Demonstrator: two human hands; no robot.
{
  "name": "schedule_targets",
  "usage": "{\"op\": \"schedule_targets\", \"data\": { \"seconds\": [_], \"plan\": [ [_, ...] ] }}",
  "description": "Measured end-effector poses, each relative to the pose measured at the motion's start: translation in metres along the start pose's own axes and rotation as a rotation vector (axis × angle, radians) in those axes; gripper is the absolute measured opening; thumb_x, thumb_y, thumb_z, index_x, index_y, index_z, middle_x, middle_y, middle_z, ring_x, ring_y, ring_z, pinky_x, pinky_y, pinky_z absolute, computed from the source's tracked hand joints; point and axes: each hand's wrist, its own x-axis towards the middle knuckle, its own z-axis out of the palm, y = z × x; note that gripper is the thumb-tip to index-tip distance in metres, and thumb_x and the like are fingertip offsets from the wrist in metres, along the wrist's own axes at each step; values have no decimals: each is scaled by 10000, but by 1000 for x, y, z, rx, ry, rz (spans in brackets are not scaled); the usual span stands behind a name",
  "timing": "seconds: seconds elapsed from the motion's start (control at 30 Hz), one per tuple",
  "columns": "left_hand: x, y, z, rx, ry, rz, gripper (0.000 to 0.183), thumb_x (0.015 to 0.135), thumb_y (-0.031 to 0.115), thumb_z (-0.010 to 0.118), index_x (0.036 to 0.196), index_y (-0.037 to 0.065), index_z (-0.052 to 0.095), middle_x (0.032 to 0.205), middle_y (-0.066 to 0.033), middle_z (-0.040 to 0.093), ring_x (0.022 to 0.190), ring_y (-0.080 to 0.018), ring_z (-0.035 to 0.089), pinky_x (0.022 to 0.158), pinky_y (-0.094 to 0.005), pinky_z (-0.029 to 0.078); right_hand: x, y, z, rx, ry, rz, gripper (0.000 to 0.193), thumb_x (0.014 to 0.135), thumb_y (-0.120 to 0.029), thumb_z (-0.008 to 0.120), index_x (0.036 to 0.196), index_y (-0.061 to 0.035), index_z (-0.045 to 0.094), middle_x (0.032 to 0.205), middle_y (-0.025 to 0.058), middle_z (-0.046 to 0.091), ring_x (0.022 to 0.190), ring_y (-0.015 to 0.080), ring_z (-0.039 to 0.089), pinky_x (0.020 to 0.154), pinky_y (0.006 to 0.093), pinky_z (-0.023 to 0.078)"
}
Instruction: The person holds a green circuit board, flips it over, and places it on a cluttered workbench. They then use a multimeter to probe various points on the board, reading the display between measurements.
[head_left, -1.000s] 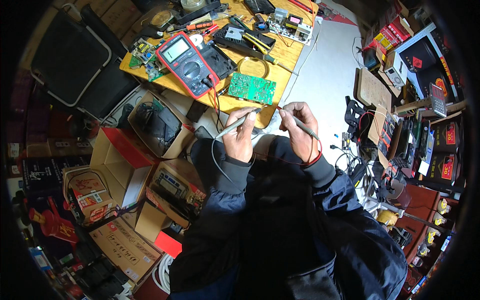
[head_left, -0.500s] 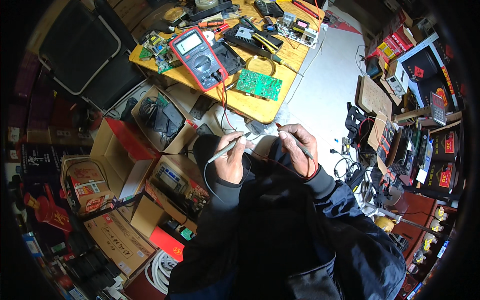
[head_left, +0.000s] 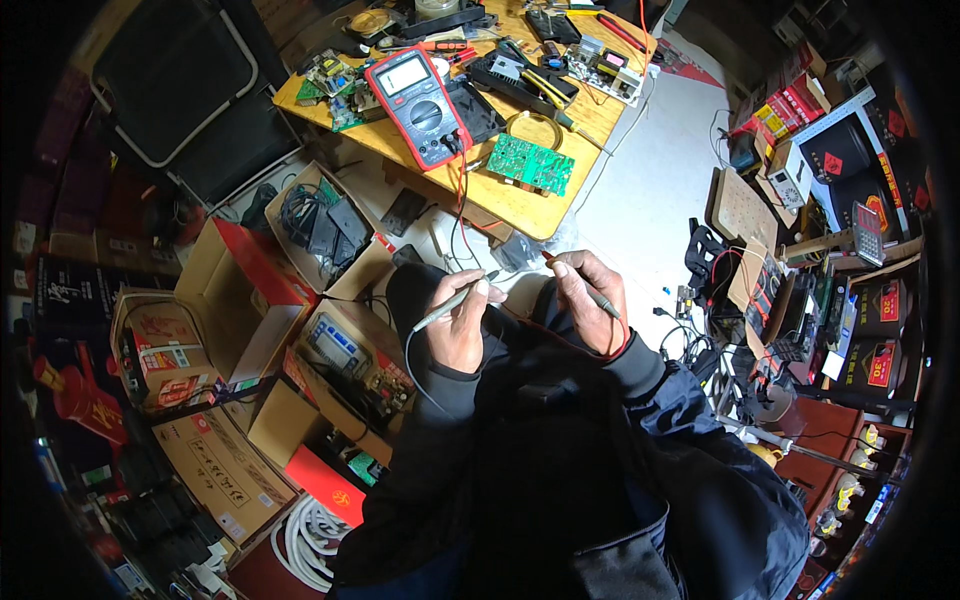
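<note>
My left hand point(head_left: 462, 325) grips a grey test probe point(head_left: 450, 302) that points up and right toward the table edge. My right hand point(head_left: 590, 300) grips a second probe point(head_left: 600, 300) with a red lead running back over my wrist. Both hands hover in front of my chest, just below the wooden table point(head_left: 500, 205). A red multimeter point(head_left: 418, 92) lies on the table, its leads hanging down toward my hands. A green circuit board point(head_left: 530, 163) lies near the table's front edge, apart from both probes.
Tools, small circuit boards and a solder coil crowd the table's far side. Open cardboard boxes point(head_left: 330, 230) with cables and devices stand at my left. Shelves with boxes point(head_left: 850, 200) and tangled wires fill the right. A white hose coil point(head_left: 310, 540) lies low left.
Both hands with their probes have drawn back from the green board toward my chest. The table and multimeter sit farther up in view now.
</note>
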Motion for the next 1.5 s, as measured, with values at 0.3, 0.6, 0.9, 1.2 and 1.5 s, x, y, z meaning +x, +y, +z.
{"op": "schedule_targets", "data": {
  "seconds": [0.3, 0.6, 0.9, 1.2, 1.5],
  "plan": [
    [12, 3, 8, -24, 3, 41, 225, 1069, 74, 652, 1240, -69, 618, 1009, -145, 746, 959, -206, 733, 936, -334, 582, 12, -1, -5, 100, 78, -63, 174, 1072, -146, 666, 1129, 3, 597, 810, 4, 622, 693, 62, 542, 641, 230, 445],
    [84, -14, 56, 2, -76, 106, 246, 1038, 57, 707, 1248, -71, 698, 1171, -112, 739, 1074, -156, 701, 958, -282, 555, 44, 0, -16, 163, 154, -112, 201, 1059, -131, 681, 1163, 0, 569, 865, 13, 618, 744, 68, 581, 667, 233, 506],
    [97, -30, 67, 16, -23, 66, 234, 1030, 66, 721, 1232, -53, 715, 1181, -102, 743, 1075, -146, 689, 957, -284, 545, 59, 7, -20, 186, 154, -83, 187, 1057, -121, 680, 1154, -4, 570, 868, 5, 609, 730, 61, 573, 655, 229, 504],
    [99, -30, 67, 20, -5, 70, 227, 1036, 70, 715, 1225, -55, 715, 1152, -102, 752, 1052, -152, 701, 954, -283, 549, 72, 12, -17, 213, 115, -70, 164, 1067, -109, 667, 1156, -13, 569, 887, 8, 603, 739, 77, 574, 669, 238, 499],
    [98, -29, 67, 24, -1, 58, 228, 1035, 76, 719, 1218, -60, 712, 1150, -111, 752, 1054, -157, 706, 957, -287, 552, 76, 14, -12, 218, 101, -55, 147, 1067, -110, 666, 1124, -18, 566, 892, 17, 614, 723, 80, 577, 654, 241, 502]
  ]
}}
